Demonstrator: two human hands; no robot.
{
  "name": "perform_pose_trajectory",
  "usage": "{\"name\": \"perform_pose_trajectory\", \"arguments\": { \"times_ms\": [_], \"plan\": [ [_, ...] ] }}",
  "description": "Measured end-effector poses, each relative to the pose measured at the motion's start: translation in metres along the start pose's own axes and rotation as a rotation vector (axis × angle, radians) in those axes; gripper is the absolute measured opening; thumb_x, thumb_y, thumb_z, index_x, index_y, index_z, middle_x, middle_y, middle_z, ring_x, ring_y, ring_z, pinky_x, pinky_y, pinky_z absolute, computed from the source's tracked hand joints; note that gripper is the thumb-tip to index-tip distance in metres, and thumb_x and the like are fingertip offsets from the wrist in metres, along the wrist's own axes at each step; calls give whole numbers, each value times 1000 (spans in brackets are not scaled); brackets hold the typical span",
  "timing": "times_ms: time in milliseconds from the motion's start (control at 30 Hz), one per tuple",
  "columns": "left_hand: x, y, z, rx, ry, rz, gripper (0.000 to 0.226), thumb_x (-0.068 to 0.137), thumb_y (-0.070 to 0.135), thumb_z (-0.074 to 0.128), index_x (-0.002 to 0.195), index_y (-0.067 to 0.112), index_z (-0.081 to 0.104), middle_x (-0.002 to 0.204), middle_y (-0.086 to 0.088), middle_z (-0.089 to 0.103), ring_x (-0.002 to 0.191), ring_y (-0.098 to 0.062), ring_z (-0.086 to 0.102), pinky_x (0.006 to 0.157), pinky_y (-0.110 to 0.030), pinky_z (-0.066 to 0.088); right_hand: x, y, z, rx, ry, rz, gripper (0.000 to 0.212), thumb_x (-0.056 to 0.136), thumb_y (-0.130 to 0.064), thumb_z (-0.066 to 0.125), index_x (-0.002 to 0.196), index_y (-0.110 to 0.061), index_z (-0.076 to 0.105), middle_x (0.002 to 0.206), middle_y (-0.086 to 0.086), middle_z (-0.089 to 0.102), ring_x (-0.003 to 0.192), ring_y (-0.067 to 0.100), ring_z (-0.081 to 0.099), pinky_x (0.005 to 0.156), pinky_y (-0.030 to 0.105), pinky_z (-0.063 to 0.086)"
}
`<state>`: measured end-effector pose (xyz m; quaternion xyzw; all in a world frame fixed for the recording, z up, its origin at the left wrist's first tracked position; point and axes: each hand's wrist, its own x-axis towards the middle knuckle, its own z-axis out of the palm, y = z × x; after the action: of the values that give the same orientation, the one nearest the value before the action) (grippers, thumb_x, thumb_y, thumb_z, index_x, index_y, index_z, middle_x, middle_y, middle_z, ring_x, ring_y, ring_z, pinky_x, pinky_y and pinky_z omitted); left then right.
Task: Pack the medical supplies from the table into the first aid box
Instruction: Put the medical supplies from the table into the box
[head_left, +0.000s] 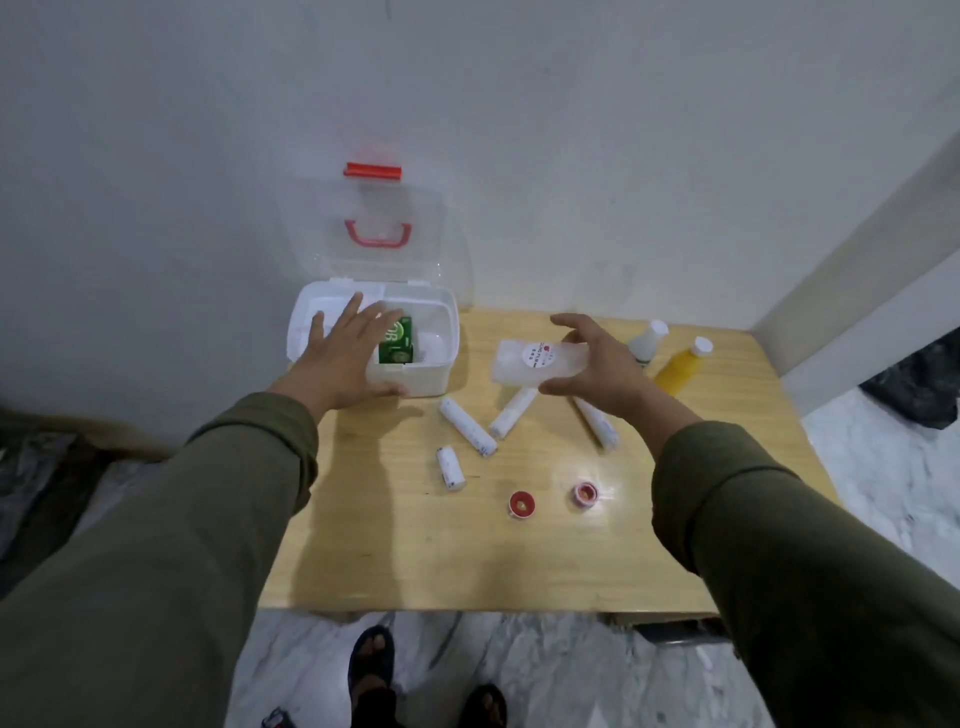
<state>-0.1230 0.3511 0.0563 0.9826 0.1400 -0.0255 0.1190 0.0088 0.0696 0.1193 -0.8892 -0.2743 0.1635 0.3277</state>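
First aid box (415, 376) sits open at the far left corner of the counter (395, 545), its clear lid upright against the wall, a green carton (396, 343) already inside. In the head view, our left hand (348, 358) rests flat on the box's near rim, fingers spread and gripping nothing, steadying it. Our right hand (597, 364) reaches forward with thumb and fingers closed on a flat clear packet (537, 361) with a round label, held above the counter just right of the box. We judge the packing is in its early stage: the next move calls for carrying the packet left and lowering it in beside the carton. Four gauze rolls (467, 426), two tape spools (521, 504) and two bottles (680, 364) are still out on the counter.
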Motion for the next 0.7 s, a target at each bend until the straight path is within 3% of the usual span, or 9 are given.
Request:
{"name": "perform_pose_trajectory", "arguments": {
  "times_ms": [167, 400, 533, 700],
  "plan": [
    [-5, -33, -13, -30, -10, -78, 108, 70, 70, 61, 149, 29, -1, 160, 5, -6, 145, -18, -16, 114, -58, -1, 29, -51, 18, 86, 37, -37, 83, 63, -15, 85, 133, -24, 44, 109, 1, 52, 97, 16, 51, 85, 21, 37],
    [7, -48, -8, -80, -86, 0, 118, 65, 75, 59, 149, 25, -7, 159, 6, -12, 144, -15, -21, 113, -57, -6, 73, -89, 61, 41, -16, -39, 87, 61, -20, 87, 134, -26, 42, 109, 1, 52, 98, 17, 50, 88, 24, 39],
    [12, -51, 1, -10, -101, 42, 121, 63, 83, 50, 149, 22, -9, 159, 5, -13, 144, -16, -21, 111, -56, -14, 86, -97, 85, -31, -114, -32, 88, 62, -19, 86, 137, -26, 38, 120, 8, 56, 104, 19, 50, 91, 27, 41],
    [12, -52, 6, 54, -76, 50, 122, 63, 87, 42, 149, 17, -11, 160, 1, -12, 145, -20, -20, 110, -58, -13, 90, -100, 107, -93, -233, -8, 89, 67, -19, 83, 140, -28, 34, 128, 10, 52, 116, 27, 49, 97, 30, 40]
  ]
}}
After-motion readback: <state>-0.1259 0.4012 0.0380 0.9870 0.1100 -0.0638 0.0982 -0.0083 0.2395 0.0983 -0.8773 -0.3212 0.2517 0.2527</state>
